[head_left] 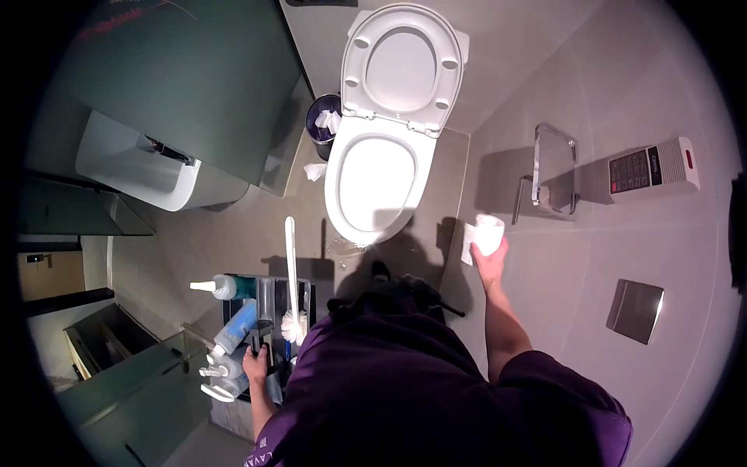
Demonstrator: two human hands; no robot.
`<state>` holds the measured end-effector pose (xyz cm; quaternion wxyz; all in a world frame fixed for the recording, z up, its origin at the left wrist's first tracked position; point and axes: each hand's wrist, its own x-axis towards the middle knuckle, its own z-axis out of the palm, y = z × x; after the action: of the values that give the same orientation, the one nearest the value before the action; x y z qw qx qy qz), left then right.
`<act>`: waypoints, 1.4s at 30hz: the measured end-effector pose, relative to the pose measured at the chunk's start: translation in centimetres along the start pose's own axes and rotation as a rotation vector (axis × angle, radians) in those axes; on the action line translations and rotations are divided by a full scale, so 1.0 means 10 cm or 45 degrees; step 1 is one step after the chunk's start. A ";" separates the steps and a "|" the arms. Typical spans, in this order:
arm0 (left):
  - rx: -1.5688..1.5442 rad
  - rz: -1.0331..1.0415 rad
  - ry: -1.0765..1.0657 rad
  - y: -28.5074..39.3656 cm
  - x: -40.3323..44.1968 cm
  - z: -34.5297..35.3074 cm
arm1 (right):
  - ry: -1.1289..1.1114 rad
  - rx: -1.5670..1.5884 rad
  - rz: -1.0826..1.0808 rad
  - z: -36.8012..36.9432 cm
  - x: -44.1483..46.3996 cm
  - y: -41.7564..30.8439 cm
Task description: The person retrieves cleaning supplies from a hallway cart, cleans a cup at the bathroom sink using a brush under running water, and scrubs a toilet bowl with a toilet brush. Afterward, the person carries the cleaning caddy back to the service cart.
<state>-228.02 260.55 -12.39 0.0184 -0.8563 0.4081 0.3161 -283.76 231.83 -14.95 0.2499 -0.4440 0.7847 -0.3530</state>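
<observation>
My right hand [492,263] is closed around a white toilet paper roll [489,233], with a loose sheet hanging at its left side. It is held out near the right wall, below the metal paper holder [537,198]. At the lower left, my left hand [255,364] is wrapped round the dark handle [261,333] of a cleaning caddy [308,292]. In the caddy are a toilet brush [292,265] with its white bristles down, a teal bottle with a white nozzle [226,286], a blue bottle [236,327] and white spray bottles [226,367].
Ahead stands a toilet [334,194] with lid and seat raised. Left of it are a waste bin [321,144] holding crumpled paper and a paper scrap [315,171] on the floor. A sink [117,156] juts out at left. A wall-mounted keypad phone [654,169] and metal plate [635,311] are at right.
</observation>
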 end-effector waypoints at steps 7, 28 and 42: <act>-0.042 -0.057 -0.004 -0.07 0.05 0.03 | 0.357 -0.056 -0.101 -0.21 0.18 0.35; -0.241 -0.368 0.432 0.18 0.01 -0.05 | 0.229 -0.404 0.137 -0.02 1.93 0.50; -0.273 -0.635 0.415 -0.15 0.33 -0.32 | -1.567 0.002 0.284 2.52 0.15 -0.94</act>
<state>-223.73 258.34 -12.01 -0.0605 -0.9664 0.1474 0.2016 -261.82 218.82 -23.51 0.6919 -0.4811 0.5384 -0.0048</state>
